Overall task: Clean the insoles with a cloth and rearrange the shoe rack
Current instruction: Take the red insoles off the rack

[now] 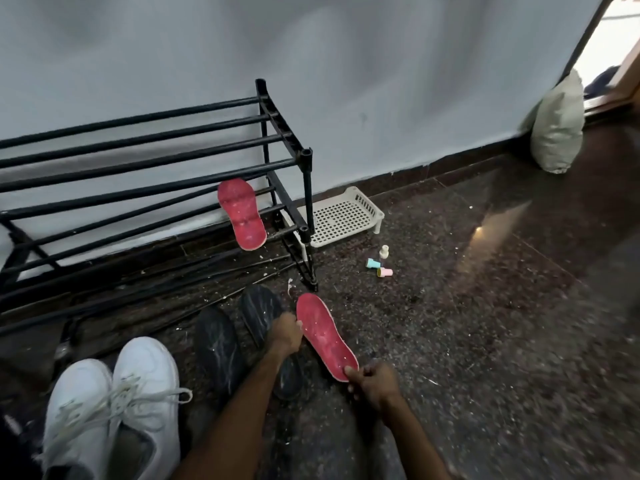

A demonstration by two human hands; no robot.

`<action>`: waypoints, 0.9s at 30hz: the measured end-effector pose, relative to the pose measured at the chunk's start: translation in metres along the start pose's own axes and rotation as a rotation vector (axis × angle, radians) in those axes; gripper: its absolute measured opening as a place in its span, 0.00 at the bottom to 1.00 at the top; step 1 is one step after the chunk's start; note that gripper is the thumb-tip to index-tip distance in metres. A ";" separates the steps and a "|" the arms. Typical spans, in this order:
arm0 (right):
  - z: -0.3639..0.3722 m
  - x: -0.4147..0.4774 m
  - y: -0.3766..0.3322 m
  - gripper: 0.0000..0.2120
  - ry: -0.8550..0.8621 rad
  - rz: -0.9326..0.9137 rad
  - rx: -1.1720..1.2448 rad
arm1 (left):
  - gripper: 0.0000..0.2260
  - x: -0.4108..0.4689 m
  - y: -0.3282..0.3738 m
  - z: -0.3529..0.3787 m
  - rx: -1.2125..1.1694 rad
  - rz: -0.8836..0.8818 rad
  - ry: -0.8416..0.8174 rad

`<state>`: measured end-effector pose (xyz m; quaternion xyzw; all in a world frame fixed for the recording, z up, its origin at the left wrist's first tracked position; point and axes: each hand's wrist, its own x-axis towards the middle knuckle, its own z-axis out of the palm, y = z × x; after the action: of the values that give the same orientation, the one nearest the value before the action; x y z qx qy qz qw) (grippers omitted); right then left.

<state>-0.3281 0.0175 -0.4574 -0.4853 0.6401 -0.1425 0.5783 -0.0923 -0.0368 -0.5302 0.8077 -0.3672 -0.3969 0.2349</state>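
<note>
Insole duty here: one red insole [327, 336] is held just above the dark speckled floor [485, 341], toe end pointed toward the rack and heel end toward the camera. Its left edge near the toe is gripped by the left hand [286, 336], with the fingers curled round it. The heel is pinched by the right hand [373, 382] between thumb and fingers. Pale specks can be seen all over its surface.

A second red insole [241, 214] is propped, tilted, against the lower bars at the right end of the black shoe rack [156, 161], which is stood against the pale wall.

Just left of the held insole, a black pair [218, 344] is laid flat on the floor. Insoles or slippers, it can't really be told. The piece on the right is partly covered by the left forearm. White sneakers [110, 410] are parked at the bottom left, laces loose.

Right of the rack, a white perforated tray [343, 216] is set by the skirting, and three small bottles [379, 265] are scattered near it. A pale sack [557, 126] is leaned on the wall by the doorway.
</note>
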 end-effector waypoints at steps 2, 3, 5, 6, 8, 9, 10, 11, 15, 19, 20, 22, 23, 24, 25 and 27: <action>0.007 0.002 0.006 0.18 0.010 0.036 -0.029 | 0.17 -0.010 0.002 -0.003 -0.021 -0.005 -0.026; 0.010 0.002 0.009 0.16 -0.010 0.063 -0.030 | 0.17 -0.020 0.007 -0.007 -0.046 -0.003 -0.033; 0.015 -0.001 0.011 0.15 -0.011 0.106 -0.065 | 0.13 -0.061 0.031 -0.023 -0.111 0.020 -0.046; 0.014 -0.003 0.009 0.14 -0.007 0.122 -0.128 | 0.09 -0.072 0.037 -0.027 -0.154 0.018 -0.043; 0.009 -0.007 -0.004 0.13 -0.011 0.117 -0.464 | 0.09 -0.090 0.050 -0.040 -0.278 0.013 -0.013; 0.005 -0.012 -0.017 0.15 0.007 0.104 -0.662 | 0.08 -0.097 0.056 -0.048 -0.351 0.000 0.003; 0.003 -0.012 -0.031 0.18 0.039 0.092 -0.745 | 0.08 -0.102 0.060 -0.058 -0.425 -0.004 0.031; 0.005 -0.007 -0.048 0.20 0.068 0.054 -0.740 | 0.09 -0.105 0.063 -0.068 -0.496 0.000 0.067; 0.039 0.004 -0.130 0.27 0.011 -0.215 -0.178 | 0.12 -0.112 0.073 -0.117 -0.737 0.053 0.264; 0.082 0.006 -0.217 0.21 -0.077 -0.250 0.150 | 0.12 -0.118 0.072 -0.160 -0.890 0.083 0.390; 0.092 0.013 -0.229 0.24 -0.085 -0.240 0.145 | 0.12 -0.118 0.068 -0.167 -0.922 0.075 0.408; 0.110 0.026 -0.240 0.30 -0.066 -0.219 0.149 | 0.11 -0.117 0.058 -0.175 -0.956 0.053 0.428; 0.117 0.030 -0.242 0.28 -0.049 -0.212 0.163 | 0.11 -0.115 0.052 -0.177 -0.969 0.041 0.432; 0.123 0.034 -0.243 0.24 -0.029 -0.214 0.191 | 0.11 -0.113 0.047 -0.178 -0.984 0.029 0.431; 0.127 0.035 -0.246 0.21 -0.008 -0.220 0.221 | 0.12 -0.111 0.042 -0.177 -0.995 0.017 0.426; 0.133 0.035 -0.249 0.14 0.007 -0.229 0.284 | 0.12 -0.108 0.037 -0.174 -1.006 0.001 0.405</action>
<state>-0.0930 -0.0810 -0.3321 -0.4678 0.5561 -0.2980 0.6190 -0.0106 0.0400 -0.3544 0.6557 -0.0795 -0.3599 0.6590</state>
